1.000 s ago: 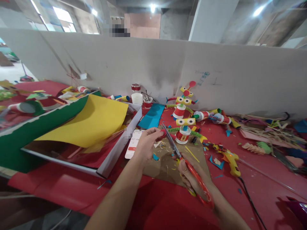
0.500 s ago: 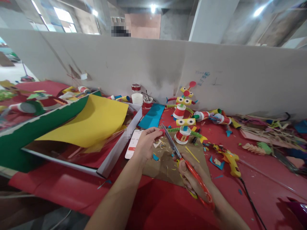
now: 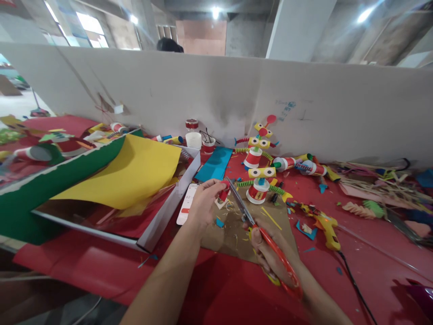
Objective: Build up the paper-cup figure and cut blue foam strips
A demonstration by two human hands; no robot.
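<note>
My left hand (image 3: 207,201) is closed, its thumb and forefinger pinching a small piece of red paper (image 3: 226,183). My right hand (image 3: 272,250) is wrapped round the red handles of a pair of scissors (image 3: 244,208). The scissor tips are right at the red paper; I cannot tell how far the blades are apart. Below both hands lies a brown board (image 3: 230,243) scattered with paper scraps. Just behind it stands a paper-cup figure (image 3: 259,192) with a yellow head, round eyes and green folded arms.
A white box (image 3: 158,225) with yellow paper (image 3: 131,169) stands left, beside a phone (image 3: 184,207). Blue paper (image 3: 214,163) lies at the back. To the right are a yellow glue gun (image 3: 329,230) with its cord and a heap of craft strips (image 3: 368,176).
The red paper between my left fingers has shifted slightly and shows less. A red piece now shows on the board below the fingers. My right hand and the scissors have barely moved.
</note>
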